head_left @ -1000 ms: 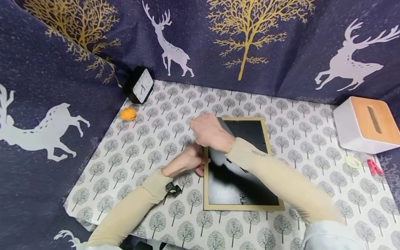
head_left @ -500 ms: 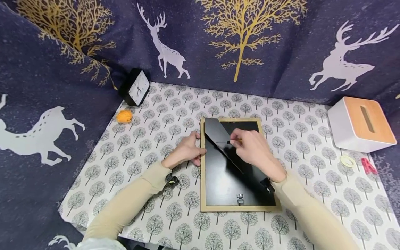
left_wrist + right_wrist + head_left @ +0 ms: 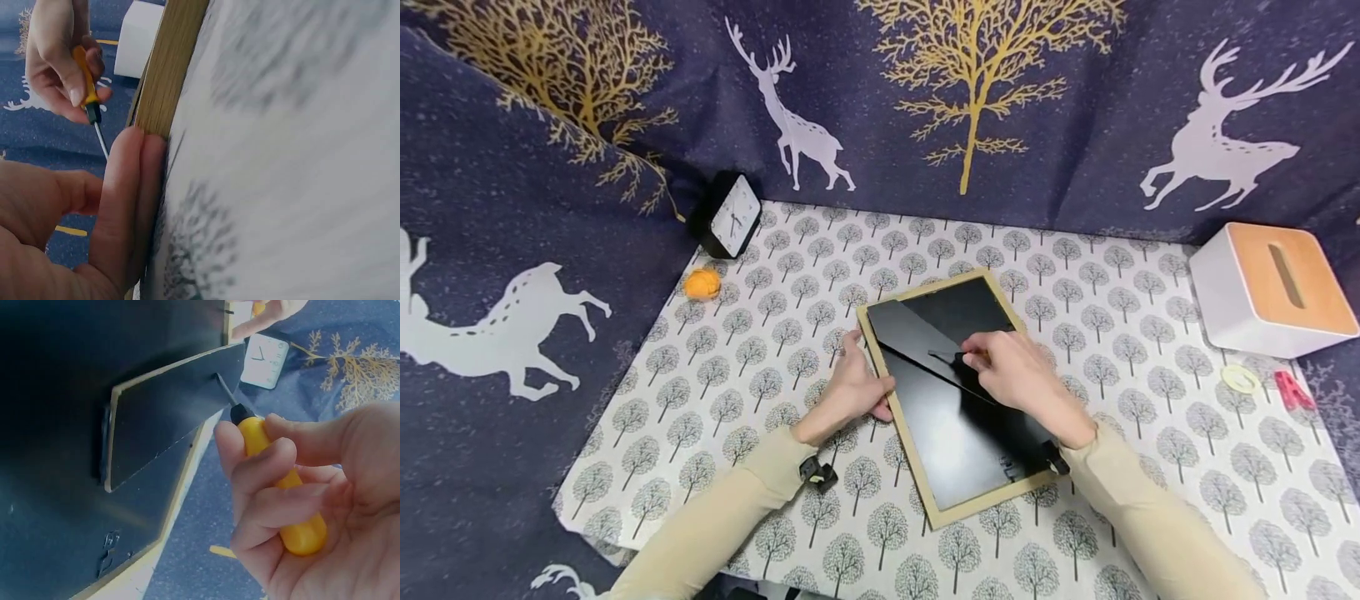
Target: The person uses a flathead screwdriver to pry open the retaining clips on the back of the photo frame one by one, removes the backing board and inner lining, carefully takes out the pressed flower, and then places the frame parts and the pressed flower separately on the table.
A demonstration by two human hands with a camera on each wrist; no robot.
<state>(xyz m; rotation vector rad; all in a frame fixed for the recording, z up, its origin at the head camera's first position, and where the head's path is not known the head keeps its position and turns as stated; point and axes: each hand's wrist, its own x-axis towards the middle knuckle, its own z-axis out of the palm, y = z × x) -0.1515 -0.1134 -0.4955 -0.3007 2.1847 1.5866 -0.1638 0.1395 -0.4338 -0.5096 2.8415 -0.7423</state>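
A picture frame [image 3: 904, 417] with a pale wooden border lies back-up and turned at an angle on the table. Its dark back carries a stand leg [image 3: 172, 419], which is a little raised from the backing in the right wrist view. My left hand [image 3: 853, 385] holds the frame's left edge, fingers along the wooden side [image 3: 164, 81]. In my right hand [image 3: 1018, 379] is a screwdriver with a yellow handle [image 3: 290, 515] and a black collar. The screwdriver's tip [image 3: 219, 377] is over the stand leg; whether it touches, I cannot tell.
At the back left stands a black clock [image 3: 735, 217], with an orange object [image 3: 702, 284] in front of it. A white box with a wooden lid [image 3: 1273, 287] stands on the right. Near it lie a pale yellow ring [image 3: 1240, 379] and a red letter A [image 3: 1294, 390].
My right hand has come back from the frame's left edge to above the stand leg, screwdriver in its fingers. The frame has turned counter-clockwise, with my left hand still at its left edge.
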